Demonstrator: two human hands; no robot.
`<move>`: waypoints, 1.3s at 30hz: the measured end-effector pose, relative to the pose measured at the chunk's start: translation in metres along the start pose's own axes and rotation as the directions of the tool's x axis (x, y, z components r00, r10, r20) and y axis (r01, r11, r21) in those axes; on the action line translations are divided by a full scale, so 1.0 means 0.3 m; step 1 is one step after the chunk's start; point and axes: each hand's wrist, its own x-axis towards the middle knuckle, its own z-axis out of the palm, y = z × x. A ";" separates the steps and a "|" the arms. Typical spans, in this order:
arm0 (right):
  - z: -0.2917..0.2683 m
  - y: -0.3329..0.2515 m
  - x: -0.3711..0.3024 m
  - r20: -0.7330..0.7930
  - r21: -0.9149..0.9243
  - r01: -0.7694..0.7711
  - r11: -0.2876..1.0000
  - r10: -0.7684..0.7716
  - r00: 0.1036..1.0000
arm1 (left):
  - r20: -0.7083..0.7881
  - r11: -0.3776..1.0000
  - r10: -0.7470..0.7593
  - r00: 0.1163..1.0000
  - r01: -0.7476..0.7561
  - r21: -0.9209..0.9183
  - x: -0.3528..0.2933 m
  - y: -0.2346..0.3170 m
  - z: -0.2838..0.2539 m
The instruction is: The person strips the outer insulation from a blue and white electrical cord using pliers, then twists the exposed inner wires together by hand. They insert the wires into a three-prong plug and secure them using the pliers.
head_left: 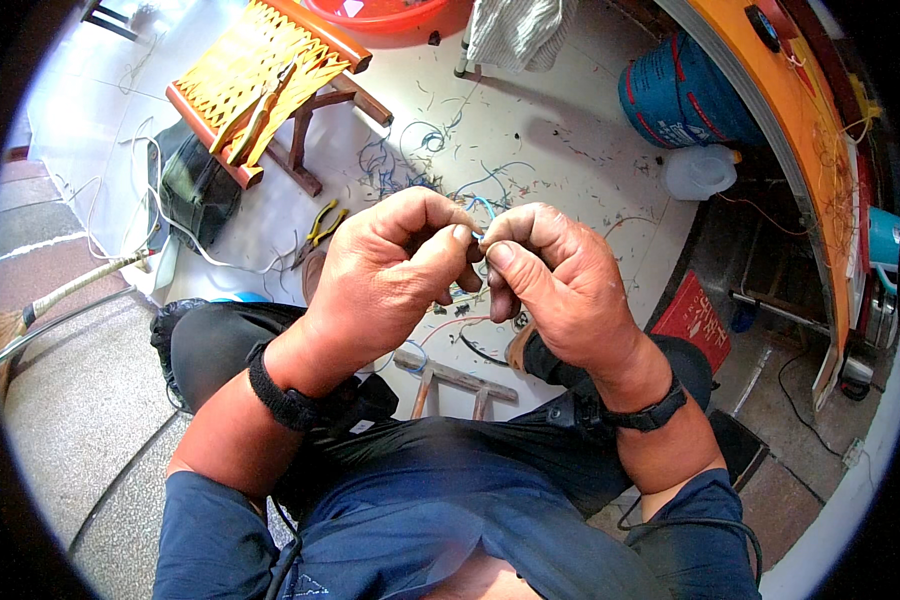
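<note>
In front of my body, both hands meet at the fingertips over the floor. My left hand (395, 265) is closed in a pinch, thumb against the forefinger. Opposite it, my right hand (575, 285) pinches too, its thumb and forefinger nearly touching the left ones. A thin blue wire (486, 204) loops up from between the fingertips; the fingers hide its ends. Beyond my left hand, pliers with yellow and black handles (322, 224) lie on the floor.
A folding stool with yellow webbing (288, 42) stands far left, a wooden-handled cutting tool (258, 122) on it. Wire scraps (395, 165) litter the pale floor. At right are a blue bucket (685, 95), a white plastic jug (698, 173) and a red box (692, 325). A red basin (380, 12) stands at the back.
</note>
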 end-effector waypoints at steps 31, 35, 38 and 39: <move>-0.048 -0.011 -0.010 -0.002 -0.248 0.031 0.968 -0.032 0.999 | 0.255 0.805 0.368 0.894 -0.444 0.394 0.023 0.002 -0.038; -0.039 -0.016 -0.002 -0.006 -0.510 0.255 0.821 -0.300 0.954 | 0.196 0.972 0.149 0.969 -0.181 0.153 0.009 0.001 -0.025; -0.056 -0.015 0.011 0.114 -0.644 0.413 0.643 -0.454 0.884 | 0.198 1.000 -0.019 0.980 0.020 -0.001 0.004 0.010 -0.020; -0.060 -0.011 0.015 0.150 -0.666 0.455 0.591 -0.491 0.858 | 0.207 0.999 -0.037 0.978 0.038 -0.005 0.005 0.016 -0.022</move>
